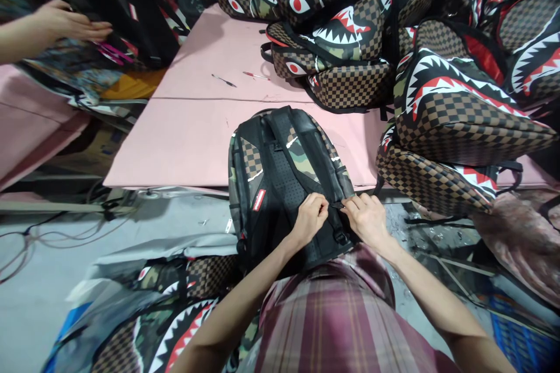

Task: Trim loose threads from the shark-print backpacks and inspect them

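A backpack (pixel 284 169) with black straps, camouflage and brown checks lies strap side up, its top on the pink table (pixel 192 128) and its bottom against my lap. A red label (pixel 259 200) shows on its left strap. My left hand (pixel 311 217) is closed in a pinch over the lower right strap. Just to its right, my right hand (pixel 364 217) pinches the backpack's right edge. A thin dark piece of strap or webbing runs between the fingers of both hands.
Shark-mouth backpacks (pixel 464 105) are piled along the table's right and back. Two pens (pixel 224 80) lie on the table. More bags (pixel 175 315) sit at lower left by a grey plastic sheet. At upper left another person's hand (pixel 70 23) is over dark bags.
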Demonstrator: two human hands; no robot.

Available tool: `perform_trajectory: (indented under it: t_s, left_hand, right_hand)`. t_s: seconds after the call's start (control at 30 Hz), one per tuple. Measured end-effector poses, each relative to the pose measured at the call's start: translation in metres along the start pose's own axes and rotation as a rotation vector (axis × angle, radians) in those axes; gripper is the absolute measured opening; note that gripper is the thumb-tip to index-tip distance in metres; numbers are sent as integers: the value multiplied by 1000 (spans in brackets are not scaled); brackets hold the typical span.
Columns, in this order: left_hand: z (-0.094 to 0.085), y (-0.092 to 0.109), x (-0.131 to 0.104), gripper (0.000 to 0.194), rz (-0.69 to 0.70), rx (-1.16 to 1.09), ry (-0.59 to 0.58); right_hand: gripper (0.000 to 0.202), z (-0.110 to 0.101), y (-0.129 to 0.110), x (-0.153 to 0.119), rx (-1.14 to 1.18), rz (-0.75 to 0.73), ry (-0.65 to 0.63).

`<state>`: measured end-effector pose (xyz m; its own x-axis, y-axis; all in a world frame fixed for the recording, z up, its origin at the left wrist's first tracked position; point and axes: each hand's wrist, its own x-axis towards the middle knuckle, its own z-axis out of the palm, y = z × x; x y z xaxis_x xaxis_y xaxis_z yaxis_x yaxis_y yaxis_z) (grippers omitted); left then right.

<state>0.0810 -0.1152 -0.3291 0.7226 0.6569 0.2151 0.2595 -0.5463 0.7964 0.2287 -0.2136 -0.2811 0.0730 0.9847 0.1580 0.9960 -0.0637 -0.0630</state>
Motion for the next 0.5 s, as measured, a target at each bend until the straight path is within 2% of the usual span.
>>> perform_trajectory:
  t_s: [0.2,0.3,0.37,0.47,0.5]
  left_hand:
    - [5,-1,0,13,-9,-11,5]
    - [-1,5,-2,13,-64,-47,7]
    - [-14,8,-5,17,-127,-133,-125]
    - [-42,4,-9,44,-334,-365,-511]
    - [-50,0,-8,51,-436,-417,-537]
  right_hand:
    - [19,1,-4,5,-8,-4,-9]
    - [19,1,-2,4,55,39,-34]
    - [18,4,6,1,203,127,-43]
    - [20,15,23,-3,578,365,-48]
    - [26,21,28,-4,695,439,-54]
